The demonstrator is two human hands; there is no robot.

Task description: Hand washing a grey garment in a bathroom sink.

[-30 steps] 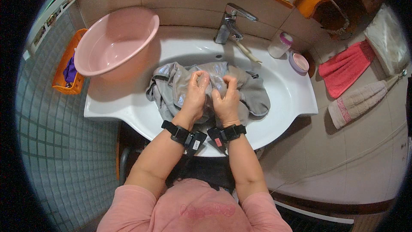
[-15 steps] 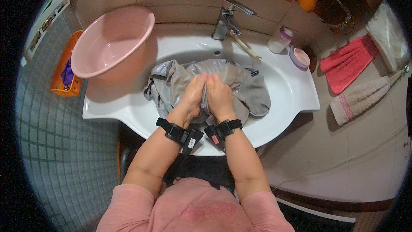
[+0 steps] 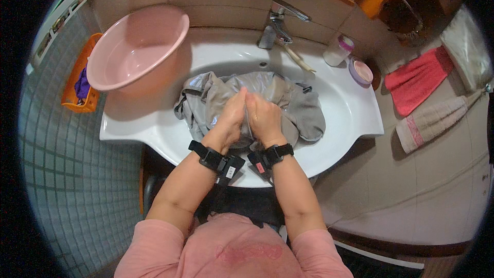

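Note:
A wet grey garment [image 3: 304,116] lies bunched up in the white washbasin [image 3: 345,110]. Both my hands are over its middle, side by side with knuckles touching. My left hand [image 3: 231,118] is closed on a fold of the fabric. Closed beside it, my right hand [image 3: 265,119] grips the cloth too. The fingertips and the pinched fabric are mostly hidden under the hands. Black straps with small black boxes circle both wrists.
A pink plastic basin [image 3: 136,51] is tilted on the left ledge, by an orange basket [image 3: 87,98]. Behind the sink stands a chrome faucet [image 3: 278,23]. A purple-lidded jar [image 3: 338,51] and a round tub [image 3: 361,71] sit on the right; towels [image 3: 419,80] hang beyond.
My right hand has turned slightly and its fingers are curled more against the left hand. The garment stays almost where it was. The whole view has shifted a little.

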